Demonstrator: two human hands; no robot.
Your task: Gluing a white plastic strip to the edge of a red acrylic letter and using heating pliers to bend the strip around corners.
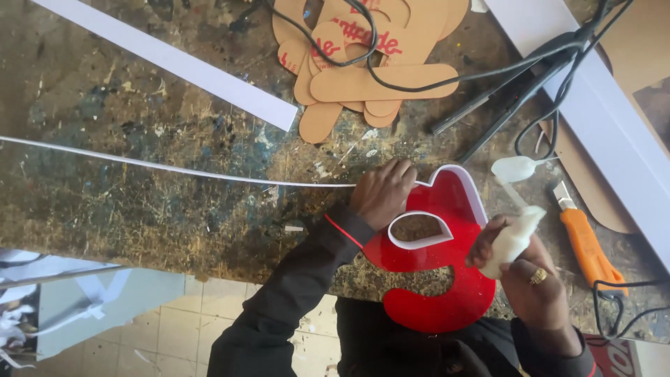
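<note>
The left hand (382, 192) presses its curled fingers down on the upper left edge of a red acrylic letter shape (447, 279), pinning a thin white edging strip (174, 169) against that edge; the strip wraps the letter's top curve and lines the oval cutout beside the fingers. The right hand (534, 283), with a gold ring, is closed around a small whitish glue bottle (513, 237), its nozzle tilted up toward the letter's right edge, just beside the white rim.

The letter lies at the near edge of the workbench (105, 105), its lower lobe reaching the edge, with tiled floor (202, 307) below. From the left fingers the strip runs free and long toward the left edge of the bench, across stained, open surface. Just right of the right hand lies an orange utility knife (585, 244), near the right end of the near edge. Further back, black cables (502, 70) cross a stack of brown cardboard letter templates (370, 63) at the far edge, and a flat white strip (174, 63) lies diagonally toward the far left corner.
</note>
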